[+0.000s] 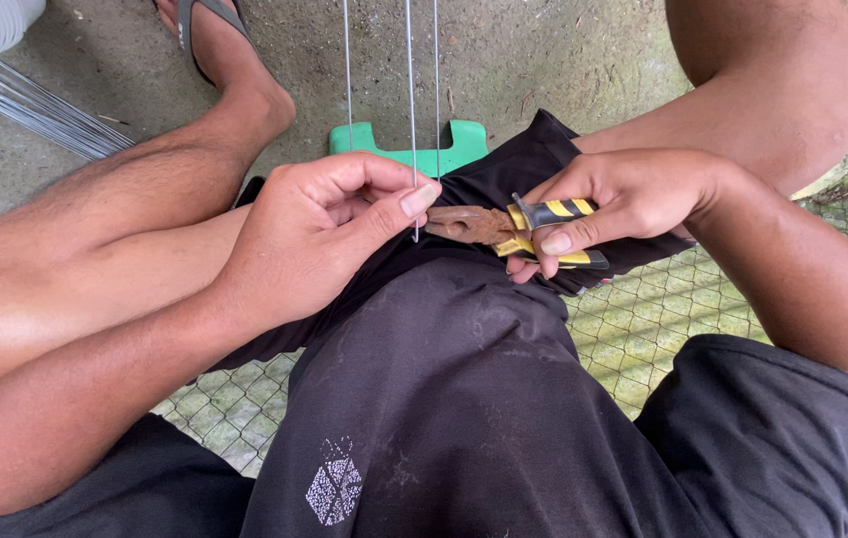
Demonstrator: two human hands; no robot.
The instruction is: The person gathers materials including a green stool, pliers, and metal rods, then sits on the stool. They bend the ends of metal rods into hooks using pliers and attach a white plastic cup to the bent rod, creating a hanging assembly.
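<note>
My left hand [329, 224] pinches a thin steel wire [411, 110] between thumb and forefinger, near the wire's lower end. Two more thin wires [347, 70] run straight down beside it from the top of the view. My right hand [608, 204] grips rusty pliers [474, 224] by their yellow and black handles. The rusty jaws point left toward the pinched wire and lie just right of it. Both hands hover over my lap in black shorts.
A green plastic stool [424, 154] shows under my legs. Wire mesh [633, 319] lies on the ground at right and below my left leg. A bundle of straight wires [35, 110] lies at upper left on the concrete floor. A foot in a sandal [210, 30] rests ahead.
</note>
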